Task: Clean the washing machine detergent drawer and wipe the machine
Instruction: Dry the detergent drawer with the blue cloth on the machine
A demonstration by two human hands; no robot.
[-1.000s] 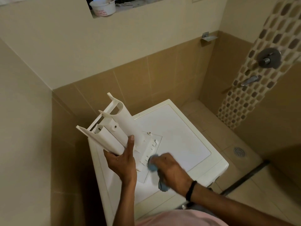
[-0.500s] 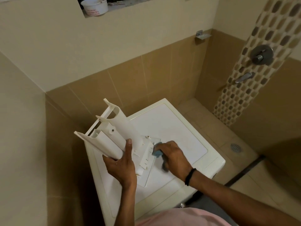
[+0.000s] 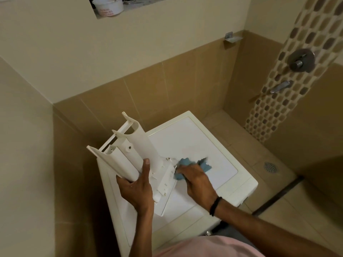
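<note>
A white detergent drawer (image 3: 133, 151) is held upside down and tilted above the white washing machine (image 3: 187, 143). My left hand (image 3: 136, 188) grips the drawer around its lower part, thumb laid along a rounded channel. My right hand (image 3: 196, 179) holds a blue cloth (image 3: 187, 164) pressed against the drawer's front panel end. Part of the cloth sticks out past my fingers to the right. The drawer's open side faces away from me and is hidden.
The machine stands in a corner between tan tiled walls. A shower valve (image 3: 301, 61) and spout (image 3: 280, 87) sit on the mosaic strip at right. A floor drain (image 3: 270, 166) lies beyond the machine. A white tub (image 3: 108, 6) rests in the wall niche above.
My right hand has moved the blue cloth up along the drawer's front end, and more cloth now spreads out to the right. My left hand keeps its grip on the drawer.
</note>
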